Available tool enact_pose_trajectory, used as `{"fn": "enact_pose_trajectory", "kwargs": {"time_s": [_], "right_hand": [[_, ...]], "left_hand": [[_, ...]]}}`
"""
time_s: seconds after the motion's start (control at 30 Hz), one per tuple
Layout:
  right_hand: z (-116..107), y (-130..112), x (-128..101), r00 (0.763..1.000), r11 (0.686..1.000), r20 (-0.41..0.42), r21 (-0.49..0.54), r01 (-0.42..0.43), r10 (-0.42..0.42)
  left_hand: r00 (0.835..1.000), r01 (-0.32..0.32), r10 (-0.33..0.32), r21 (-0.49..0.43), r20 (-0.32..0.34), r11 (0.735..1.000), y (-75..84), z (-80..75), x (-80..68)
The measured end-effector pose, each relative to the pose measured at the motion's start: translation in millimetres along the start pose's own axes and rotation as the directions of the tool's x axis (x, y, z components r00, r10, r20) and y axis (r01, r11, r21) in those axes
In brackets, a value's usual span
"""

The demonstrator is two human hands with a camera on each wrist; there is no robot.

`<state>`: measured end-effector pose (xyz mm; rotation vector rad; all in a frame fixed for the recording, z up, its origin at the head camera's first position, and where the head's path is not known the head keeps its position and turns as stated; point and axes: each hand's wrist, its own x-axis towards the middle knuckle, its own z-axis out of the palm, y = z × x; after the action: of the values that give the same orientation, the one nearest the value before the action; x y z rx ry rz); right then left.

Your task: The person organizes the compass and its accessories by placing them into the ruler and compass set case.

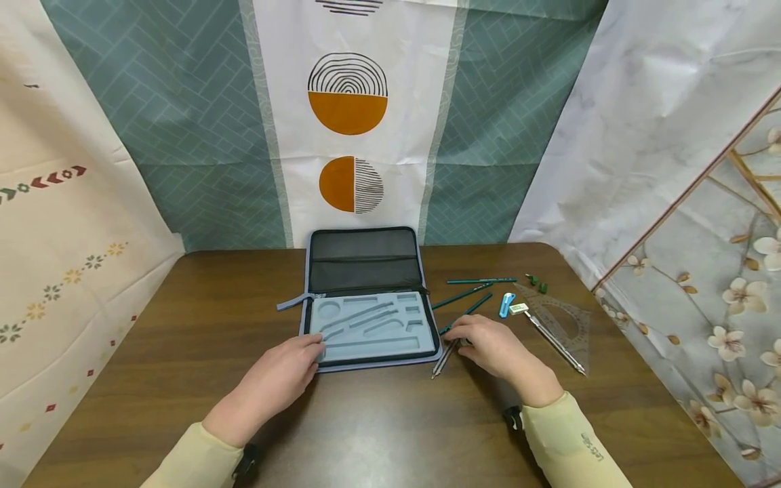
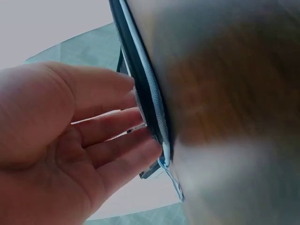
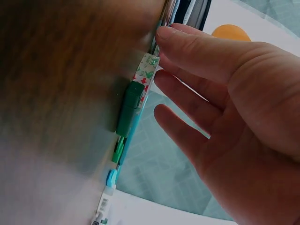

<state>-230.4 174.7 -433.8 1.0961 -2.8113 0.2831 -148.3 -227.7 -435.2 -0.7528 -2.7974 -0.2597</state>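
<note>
My right hand [image 1: 491, 346] is down at the silver compass [image 1: 443, 361], lower part of the head view just right of centre, thumb and index bent in around its top end. Can't tell from any view if they've actually pinched it or are only touching, tbh. My left hand [image 1: 289, 369] has its fingers fairly straight, tips resting on the lower-left corner of the unfolded case [image 1: 373, 364] mid-frame, not gripping it as far as I can see.

For this grab I'd go thumb and index flat on the top end, away from the pointy tips, squeeze the legs together and lift straight up. A dark green pencil [image 1: 468, 312] lies right by the fingertips, so dragging sideways would probably roll it. Light left-hand pressure too, since the case could slide on that smooth wood-look counter [image 1: 244, 298].

Materials: compass looks like slick metal, slim legs tapering down. The tray [image 1: 378, 342] is matte pale blue with round, long skinny and small boxy recesses; the lid [image 1: 369, 271] is dark. Edging [image 2: 151, 77] looks woven. Over right, a clear flat triangle [image 1: 567, 322] with a curved cutout overlaps another shiny metal tool [image 1: 555, 342].
</note>
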Motion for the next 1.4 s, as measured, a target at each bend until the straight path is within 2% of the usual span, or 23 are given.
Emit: {"fn": "enact_pose_trajectory", "kwargs": {"time_s": [0.3, 0.47, 0.67, 0.93, 1.13, 1.4], "right_hand": [[1.9, 2.7, 0.2, 0.998, 0.999, -0.046, -0.023, 0.040, -0.041], [2.1, 3.9, 2.4, 0.996, 0.997, -0.065, -0.037, 0.067, -0.069], [2.8, 10.2, 4.7, 0.997, 0.997, -0.027, -0.039, 0.072, -0.073], [-3.1, 20.5, 10.5, 0.989, 0.990, 0.053, -0.012, 0.137, -0.136], [-2.5, 28.4, 11.8, 0.983, 0.985, 0.061, -0.009, 0.174, -0.173], [3.2, 33.1, 16.4, 0.958, 0.957, 0.009, -0.035, 0.288, -0.288]], "left_hand": [[1.000, -0.013, 0.013, 0.000, -0.002, 1.000, -2.1, 0.4, 0.6], [0.999, -0.019, 0.019, 0.024, -0.027, 1.000, -0.9, -0.8, -0.4], [0.999, -0.026, 0.026, 0.016, -0.030, 1.000, 1.8, 2.2, -4.8], [0.991, -0.075, 0.078, 0.030, -0.107, 0.997, 4.4, 11.3, -11.4], [0.990, -0.097, 0.099, 0.019, -0.096, 0.995, 5.2, 10.5, -11.2], [0.992, -0.073, 0.075, 0.027, -0.099, 0.997, 0.1, 6.7, -12.3]]}}
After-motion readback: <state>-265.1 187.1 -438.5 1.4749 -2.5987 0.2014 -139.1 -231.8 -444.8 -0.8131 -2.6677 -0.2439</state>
